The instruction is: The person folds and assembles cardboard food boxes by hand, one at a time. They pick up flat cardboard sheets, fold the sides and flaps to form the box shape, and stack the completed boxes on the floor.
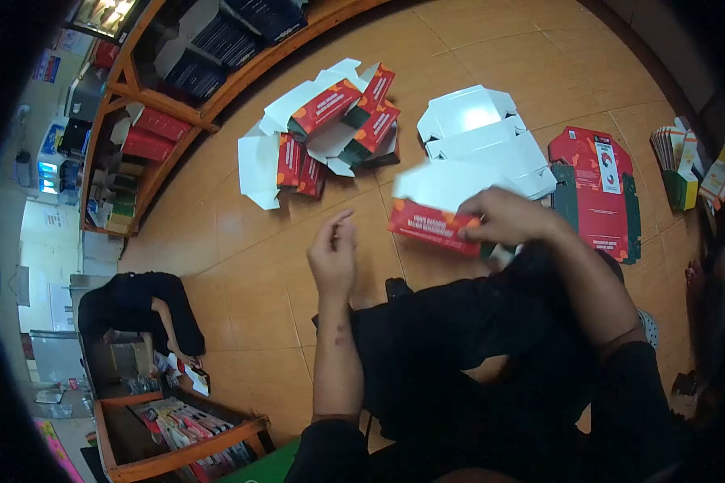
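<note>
My right hand (503, 217) grips the side of a red carton (427, 224) with white printed lettering. Its white lid flap (447, 183) stands raised, and the carton is slightly blurred. To the left, my left hand (334, 256) is in the air with its fingers loosely bent and apart, holding nothing. Unfolded carton blanks (491, 145) lie white side up on the floor just beyond the held carton. Farther off is a heap of folded red and green cartons (330, 121), several with white flaps sticking out.
Flat red-and-green blanks (592, 189) lie at the right, beside small yellow-and-green cartons (685, 169). A wooden shelf (209, 113) with dark and red boxes runs along the upper left. At lower left, another person (141, 310) bends near a wooden rack (185, 447) on the tiled floor.
</note>
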A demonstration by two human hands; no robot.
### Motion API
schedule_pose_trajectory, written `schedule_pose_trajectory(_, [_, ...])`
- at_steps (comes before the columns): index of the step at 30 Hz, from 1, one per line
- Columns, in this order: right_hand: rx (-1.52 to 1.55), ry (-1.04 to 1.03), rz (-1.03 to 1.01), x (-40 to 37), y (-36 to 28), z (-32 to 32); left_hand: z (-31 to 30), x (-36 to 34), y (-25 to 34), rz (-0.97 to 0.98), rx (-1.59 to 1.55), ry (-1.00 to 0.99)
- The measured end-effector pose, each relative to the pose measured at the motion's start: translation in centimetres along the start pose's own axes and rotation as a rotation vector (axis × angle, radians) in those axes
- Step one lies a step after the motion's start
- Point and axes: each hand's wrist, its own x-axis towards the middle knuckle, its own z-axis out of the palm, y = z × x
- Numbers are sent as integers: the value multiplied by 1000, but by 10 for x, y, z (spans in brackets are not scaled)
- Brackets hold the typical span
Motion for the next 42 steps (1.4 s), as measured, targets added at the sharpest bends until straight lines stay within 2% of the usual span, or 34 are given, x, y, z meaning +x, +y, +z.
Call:
schedule_pose_trajectory(1, [-37, -22, -81, 4, -1, 10, 13, -5, 6, 203, -47, 2])
schedule_pose_trajectory(3, [322, -124, -58, 9, 1, 31, 33, -5, 17, 639, 330, -247])
schedule_pose_trajectory(4, [460, -260, 54, 11, -3, 29, 33, -4, 17, 642, 329, -250])
schedule_pose_trajectory(5, [459, -260, 59, 11, 0, 32, 32, -4, 15, 539, 351, -402])
schedule_pose_trajectory(6, [731, -288, 51, 11, 4, 38, 31, -4, 13, 430, 368, -551])
schedule_pose_trajectory(7, [1005, -310, 44, 11, 10, 44, 24, -6, 5, 129, 154, -518])
schedule_pose_trajectory(8, [1064, -422, -135, 12, 15, 47, 12, -5, -5, -168, -57, -477])
schedule_pose_trajectory(9, [1063, -416, -132, 10, 13, 47, 3, 1, -10, -205, -124, -411])
schedule_pose_trajectory(11, [614, -392, -443, 5, 0, 47, -15, 10, -21, -246, -190, -342])
schedule_pose_trajectory(12, [334, -261, -441, -2, -12, 39, -23, 14, -26, -242, -268, -306])
schedule_pose_trajectory(13, [334, -265, -444, 0, -12, 39, -27, 17, -31, -238, -345, -269])
schedule_pose_trajectory(15, [-168, -210, -162, 7, -10, 41, -21, 14, -30, -229, -299, -257])
schedule_pose_trajectory(17, [-109, -173, -170, 6, -14, 43, -5, 4, -5, -199, -172, -362])
schedule_pose_trajectory(19, [7, -98, -177, 4, -19, 44, 4, 0, 4, -202, -126, -384])
schedule_pose_trajectory(22, [136, -101, -218, 14, 7, 45, -1, 4, -13, -114, -406, -304])
schedule_pose_trajectory(23, [135, -104, -222, 19, 16, 46, -2, 4, -17, -114, -405, -299])
schedule_pose_trajectory(25, [372, -219, -96, 28, 25, 45, -4, 4, -18, -100, -450, -322])
schedule_pose_trajectory(27, [362, -245, -55, 31, 24, 46, 3, 0, -13, -127, -419, -333])
schedule_pose_trajectory(29, [300, -306, -22, 28, 16, 49, 16, -5, -6, 152, 281, -350])
schedule_pose_trajectory(30, [205, -296, -13, 22, 6, 44, 22, -7, -2, 162, 284, -345])
schedule_pose_trajectory(32, [199, -272, -16, 22, 7, 45, 32, -11, 5, 235, 475, -159])
schedule_pose_trajectory(36, [127, -232, -71, 24, 16, 46, 35, -14, 16, 320, 569, -134])
schedule_pose_trajectory(38, [13, -284, -37, 26, 12, 43, 37, -20, 24, 408, 621, -309])
schedule_pose_trajectory(42, [-37, -240, -161, 21, 11, 45, 41, -28, 23, 372, 655, -432])
